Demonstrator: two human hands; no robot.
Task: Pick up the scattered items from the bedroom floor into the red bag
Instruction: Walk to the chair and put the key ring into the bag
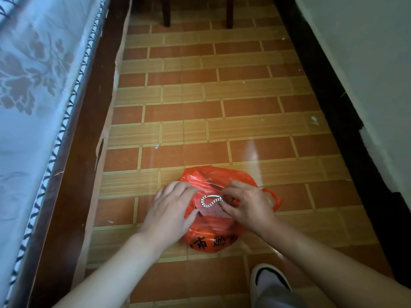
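Both hands work over the crinkled red plastic bag [211, 232] on the tiled floor [222, 107]. My left hand [171, 210] holds its mouth open; my right hand [246, 205] pinches a silver chain [210, 201] above it. If my hold slackens, the mouth may sag shut and the chain could slide off onto the tiles.

one red bag [211, 236], one chain [211, 201], two hands [171, 210]

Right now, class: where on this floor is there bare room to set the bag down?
Bare tiles run between the bed and wall, up to the chair legs. Crowded near the red bag, both hands, chain and shoe.
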